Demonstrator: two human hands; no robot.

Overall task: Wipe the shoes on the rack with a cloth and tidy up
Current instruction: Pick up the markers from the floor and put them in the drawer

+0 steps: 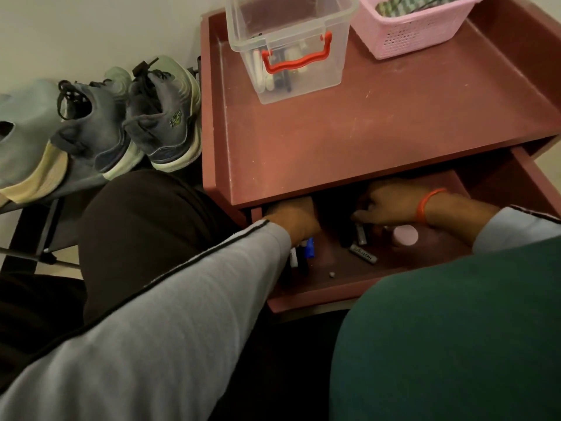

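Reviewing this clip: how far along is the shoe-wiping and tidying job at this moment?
Done: cannot tell; the shoes stand paired on the rack, but no cloth is visibly in hand. In hand: both the left hand and right hand reach into the open drawer among batteries and small items. Left: any wiping isn't evidenced, and the drawer is unclosed.

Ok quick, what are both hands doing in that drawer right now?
Left hand: reaching under the red-brown wooden table top; fingers hidden, cannot tell.
Right hand: fingers curled over something dark in the open drawer; grip cannot be told.
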